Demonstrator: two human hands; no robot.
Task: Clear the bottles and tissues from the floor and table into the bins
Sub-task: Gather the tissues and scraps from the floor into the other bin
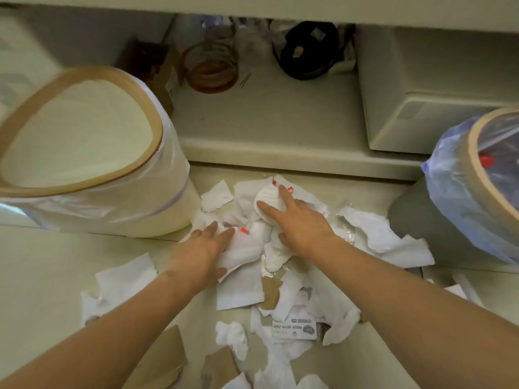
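Observation:
A heap of white tissues [373, 234] and torn brown paper scraps lies on the pale floor between two bins. My left hand [203, 248] holds a folded white tissue [241, 252] at the heap's left side, thumb tucked under it. My right hand [295, 220] lies on a crumpled tissue wad [266, 196] at the heap's middle, fingers spread over it. A white-lined bin [157, 130] with a tan rim stands at the left. A grey bin [474, 164] with a bluish liner stands at the right, with a red-capped item inside.
A low shelf ledge [295, 153] runs behind the heap, holding an amber jar [212, 70], a black round object [309, 51] and a pale box [438, 88]. More tissues and a printed label [293, 328] lie toward me on the floor.

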